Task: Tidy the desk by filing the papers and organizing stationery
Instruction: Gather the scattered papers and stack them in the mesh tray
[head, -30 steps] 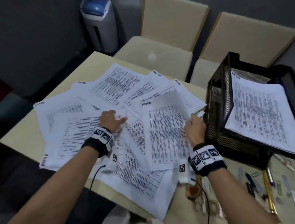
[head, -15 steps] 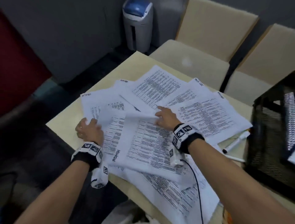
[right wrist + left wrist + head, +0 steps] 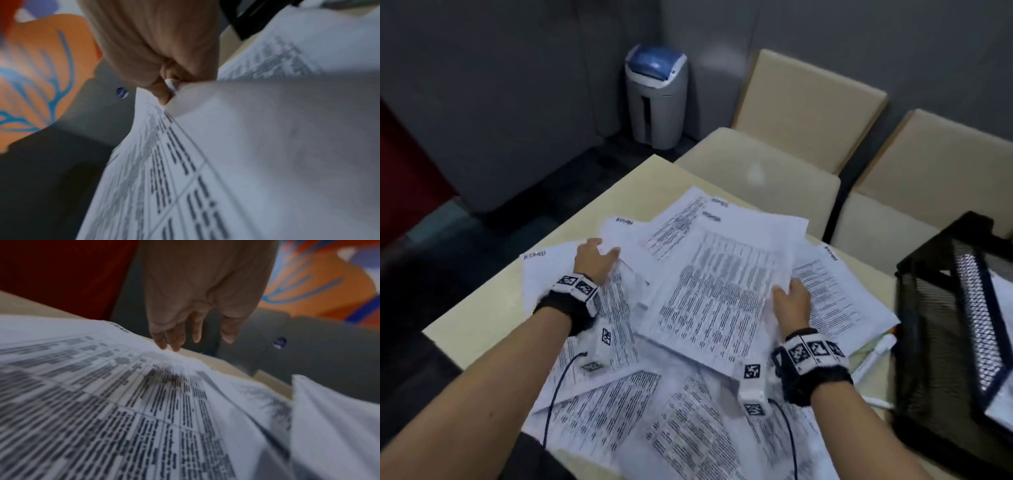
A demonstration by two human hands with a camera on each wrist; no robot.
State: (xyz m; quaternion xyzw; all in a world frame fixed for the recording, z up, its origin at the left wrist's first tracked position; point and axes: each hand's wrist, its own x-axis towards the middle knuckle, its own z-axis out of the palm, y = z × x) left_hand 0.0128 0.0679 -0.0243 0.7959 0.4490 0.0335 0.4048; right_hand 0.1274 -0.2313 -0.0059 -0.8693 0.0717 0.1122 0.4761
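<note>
Beige desk point(image 3: 493, 308), printed white sheets point(image 3: 599, 411) still scattered. Right hand point(image 3: 791, 305) now pinches lifted sheet bundle point(image 3: 722, 291), no longer pressing flat; left hand point(image 3: 594, 258), fingers loose, now presses farther sheets. Gathering underway.

Bare forearms, no sleeves; black fuzzy wristband point(image 3: 815, 380) behind each of the hands, topped with white blocks printed with black square markers; small white marker-tagged camera box point(image 3: 751, 385) under each wrist, thin dark cable point(image 3: 551, 407) trailing back along the arm

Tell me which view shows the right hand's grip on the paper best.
The right wrist view: right hand pinches the sheet edge. Head view shows only the hand's back; left wrist view misses it.
</note>
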